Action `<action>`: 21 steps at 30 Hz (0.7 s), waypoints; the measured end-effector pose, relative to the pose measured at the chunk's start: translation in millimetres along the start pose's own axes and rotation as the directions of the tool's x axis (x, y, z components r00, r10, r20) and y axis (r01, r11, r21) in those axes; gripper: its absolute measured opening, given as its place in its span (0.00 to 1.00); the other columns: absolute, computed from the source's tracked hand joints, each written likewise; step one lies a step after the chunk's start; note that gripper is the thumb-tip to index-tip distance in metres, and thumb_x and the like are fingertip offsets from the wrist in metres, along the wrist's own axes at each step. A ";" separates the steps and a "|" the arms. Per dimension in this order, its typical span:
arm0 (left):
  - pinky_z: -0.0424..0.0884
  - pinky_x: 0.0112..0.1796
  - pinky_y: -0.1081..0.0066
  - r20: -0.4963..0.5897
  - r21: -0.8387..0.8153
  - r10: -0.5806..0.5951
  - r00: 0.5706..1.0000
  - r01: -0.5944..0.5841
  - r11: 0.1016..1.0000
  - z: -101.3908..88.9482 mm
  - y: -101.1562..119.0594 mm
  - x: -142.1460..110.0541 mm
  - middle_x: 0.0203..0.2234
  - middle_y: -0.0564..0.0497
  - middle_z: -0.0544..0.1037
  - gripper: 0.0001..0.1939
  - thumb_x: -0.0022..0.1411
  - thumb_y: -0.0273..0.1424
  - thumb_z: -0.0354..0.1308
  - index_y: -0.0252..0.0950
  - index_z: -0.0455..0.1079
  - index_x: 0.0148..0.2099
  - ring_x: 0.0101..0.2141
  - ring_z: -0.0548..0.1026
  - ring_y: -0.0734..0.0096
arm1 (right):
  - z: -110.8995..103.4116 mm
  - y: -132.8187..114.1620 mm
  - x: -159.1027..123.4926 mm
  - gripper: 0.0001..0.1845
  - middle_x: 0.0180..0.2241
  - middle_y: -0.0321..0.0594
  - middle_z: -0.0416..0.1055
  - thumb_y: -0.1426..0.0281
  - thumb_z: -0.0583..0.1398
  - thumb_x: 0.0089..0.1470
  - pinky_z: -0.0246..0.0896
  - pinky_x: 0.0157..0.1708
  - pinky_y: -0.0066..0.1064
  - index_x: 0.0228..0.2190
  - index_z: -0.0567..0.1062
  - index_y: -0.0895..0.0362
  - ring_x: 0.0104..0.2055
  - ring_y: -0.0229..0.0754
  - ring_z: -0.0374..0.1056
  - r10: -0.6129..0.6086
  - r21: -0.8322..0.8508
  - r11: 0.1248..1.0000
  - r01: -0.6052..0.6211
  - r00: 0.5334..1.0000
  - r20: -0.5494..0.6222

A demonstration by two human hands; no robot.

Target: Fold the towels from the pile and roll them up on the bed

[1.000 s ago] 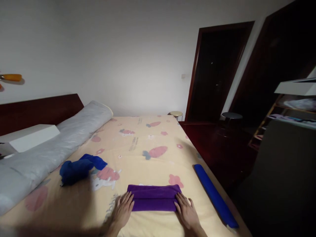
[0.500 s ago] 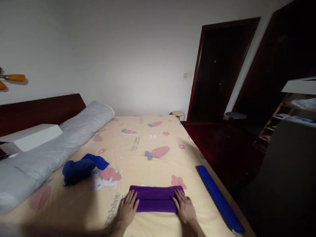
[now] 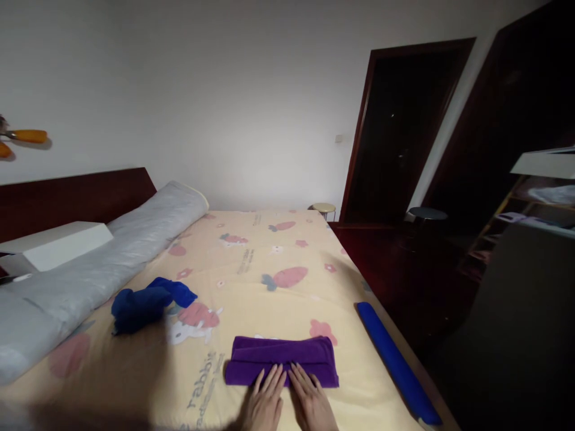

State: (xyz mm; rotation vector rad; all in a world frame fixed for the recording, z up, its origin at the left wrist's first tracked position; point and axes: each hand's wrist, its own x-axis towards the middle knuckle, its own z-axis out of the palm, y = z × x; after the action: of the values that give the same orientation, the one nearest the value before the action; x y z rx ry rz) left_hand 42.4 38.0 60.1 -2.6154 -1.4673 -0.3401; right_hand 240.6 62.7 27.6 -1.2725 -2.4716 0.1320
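A purple towel (image 3: 309, 349), folded into a long flat strip with a fold line running across it, lies on the bed near me. My left hand (image 3: 266, 398) rests its outstretched fingers on the towel's near half, left of the middle. Beside it, my right hand (image 3: 311, 398) lays its fingers on the same half, right of the middle. The two hands are close together, palms down, and the fingertips reach the fold line. A crumpled blue cloth (image 3: 146, 304) lies to the left, apart from both hands.
A long blue strip (image 3: 398, 362) lies along the bed's right edge. On the left are a rolled grey mat (image 3: 148, 239) and a white box (image 3: 63, 245) by the dark headboard (image 3: 81, 194). Past the bed stand two stools, one pale (image 3: 324, 208), one dark (image 3: 427, 213), and a rack (image 3: 507, 209).
Both hands have moved inward from the towel's two ends to its middle and now lie side by side. The towel's near edge looks slightly wider and less even.
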 end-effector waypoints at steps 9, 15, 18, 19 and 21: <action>0.65 0.60 0.61 0.054 0.068 -0.197 0.979 0.193 0.979 -4.7 -78.9 -53.5 0.66 0.59 0.59 0.39 0.60 0.19 0.42 0.52 0.43 0.69 0.62 0.64 0.70 | -6.4 71.8 -44.7 0.40 0.64 0.39 0.59 0.79 0.49 0.49 0.56 0.58 0.38 0.64 0.57 0.53 0.64 0.44 0.58 0.085 -0.103 0.989 -0.103 0.982 -0.167; 0.58 0.62 0.53 0.155 0.022 -0.396 0.905 0.397 0.917 -17.8 -68.9 -20.3 0.60 0.50 0.71 0.33 0.57 0.19 0.41 0.43 0.63 0.63 0.60 0.67 0.64 | -35.3 46.6 -0.2 0.24 0.51 0.43 0.75 0.74 0.52 0.52 0.52 0.56 0.43 0.49 0.74 0.53 0.54 0.49 0.68 0.299 -0.021 0.953 -0.303 0.948 -0.113; 0.55 0.62 0.52 0.225 -0.033 -0.409 0.884 0.426 0.904 -36.4 -69.2 -1.2 0.54 0.47 0.76 0.26 0.61 0.23 0.42 0.41 0.68 0.57 0.57 0.69 0.63 | -62.8 40.9 18.3 0.19 0.41 0.43 0.78 0.76 0.50 0.50 0.51 0.54 0.43 0.39 0.76 0.54 0.48 0.48 0.69 0.318 0.007 0.948 -0.318 0.948 -0.035; 0.54 0.62 0.53 0.239 -0.044 -0.403 0.883 0.424 0.904 -40.2 -70.1 1.9 0.51 0.48 0.78 0.24 0.62 0.24 0.42 0.41 0.70 0.55 0.56 0.70 0.63 | -68.6 40.5 20.4 0.17 0.38 0.42 0.77 0.76 0.50 0.49 0.52 0.52 0.42 0.35 0.76 0.54 0.46 0.48 0.69 0.314 0.009 0.950 -0.314 0.949 -0.017; 0.54 0.62 0.53 0.258 -0.051 -0.401 0.879 0.427 0.903 -41.8 -71.1 3.2 0.47 0.50 0.80 0.22 0.62 0.25 0.42 0.42 0.72 0.51 0.54 0.71 0.64 | -72.7 40.8 18.5 0.16 0.35 0.42 0.77 0.76 0.50 0.48 0.54 0.50 0.41 0.31 0.76 0.54 0.46 0.48 0.69 0.309 0.012 0.951 -0.309 0.951 0.003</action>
State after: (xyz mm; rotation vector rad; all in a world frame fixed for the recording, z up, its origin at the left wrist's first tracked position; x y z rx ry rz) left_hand -22.3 68.8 101.1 -2.4670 -2.1572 -0.1407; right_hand 287.9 95.8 90.5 -1.6464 -2.2509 0.2254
